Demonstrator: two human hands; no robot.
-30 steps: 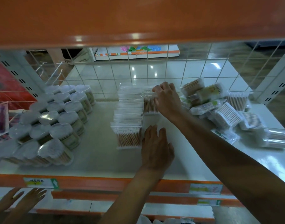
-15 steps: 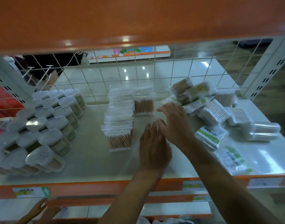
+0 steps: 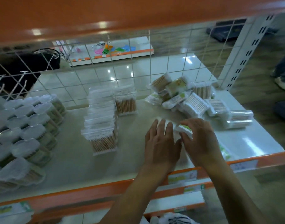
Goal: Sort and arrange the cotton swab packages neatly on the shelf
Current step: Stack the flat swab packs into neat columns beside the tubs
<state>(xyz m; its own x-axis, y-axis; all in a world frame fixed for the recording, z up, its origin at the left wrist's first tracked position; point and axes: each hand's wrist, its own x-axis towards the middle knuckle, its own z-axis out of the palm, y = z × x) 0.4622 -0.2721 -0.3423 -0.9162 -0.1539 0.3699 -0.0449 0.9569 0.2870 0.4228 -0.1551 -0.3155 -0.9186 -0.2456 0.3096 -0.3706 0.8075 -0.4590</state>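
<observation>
At lower centre of the frame, the right hand (image 3: 201, 143) lies just beside the left hand (image 3: 161, 143). One second earlier it reached to the back of the shelf (image 3: 70, 162), onto the short stack of bags (image 3: 126, 102); half a second earlier it was drawn halfway forward, holding nothing. It now has its fingers curled round a green-labelled packet (image 3: 184, 129), which sits between the two hands, low over the shelf surface. The left hand has stayed near the front edge, fingers straight and slightly spread, palm down; something white shows between its fingertips, but whether that is a second packet cannot be told.

Containers:
- The long row of bags (image 3: 101, 122), centre: clear zip bags standing one behind another, each filled with wooden-stemmed swabs.
- The short stack of bags, touching the back end of that row, holds the same contents.
- The round tubs (image 3: 25, 135), left: white-lidded tubs in close rows, with swabs upright inside.
- The loose heap (image 3: 179, 94), upper right: mixed swab packets lying at all angles against the wire grid (image 3: 106, 75).
- The clear cylinders (image 3: 239, 117), right of the heap, lie on their sides; their contents are blurred.
- A flat packet (image 3: 224, 152), lower right, lies partly hidden by the right forearm
</observation>
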